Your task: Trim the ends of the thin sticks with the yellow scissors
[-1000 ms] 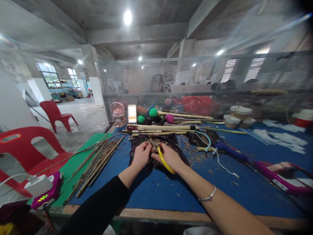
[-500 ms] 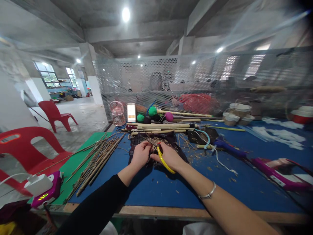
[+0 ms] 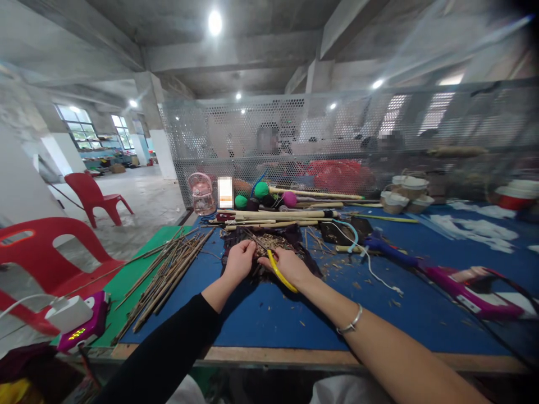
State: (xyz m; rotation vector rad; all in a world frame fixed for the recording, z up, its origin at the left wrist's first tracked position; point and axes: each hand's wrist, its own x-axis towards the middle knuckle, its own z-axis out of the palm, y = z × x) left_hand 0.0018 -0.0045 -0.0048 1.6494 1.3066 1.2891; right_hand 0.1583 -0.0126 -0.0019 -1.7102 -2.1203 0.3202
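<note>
Right hand (image 3: 289, 266): grip closed through the yellow loop handles of the scissors (image 3: 278, 271). The thin blades point away from the person, over the left hand's knuckles, and how far apart they stand is too small to tell. A silver bracelet (image 3: 352, 324) sits on the bare forearm.

Left hand (image 3: 238, 261): black sleeve, fingers curled shut, just beside the right hand. Its knuckles rest at the near edge of the pile of cuttings (image 3: 272, 241). What the grip pinches cannot be made out.

Pile of cuttings: brown chips and short twig ends heaped on a dark cloth (image 3: 309, 265), straight ahead of both hands in the middle of the table (image 3: 269, 320).

Table: blue mat with a wooden front edge, and a green mat (image 3: 138, 261) at the left end.

Left of the cloth: a bundle of sticks (image 3: 168, 272), thin and brown, fanned across both mats.

Behind the cloth:
- pale bamboo rods (image 3: 278, 215), lying crosswise
- green yarn balls (image 3: 261, 189) and a pink yarn ball (image 3: 289, 198)
- a pink bottle (image 3: 201, 193)

Right of the cloth:
- a blue glue gun (image 3: 389, 252) with a white cord
- a purple tool (image 3: 458, 286), further right
- stacked bowls (image 3: 404, 199), far back

Near left corner: a white charger (image 3: 67, 314) on a purple device.

Beyond the table: a perforated metal screen (image 3: 337, 126) and red chairs (image 3: 37, 249).
</note>
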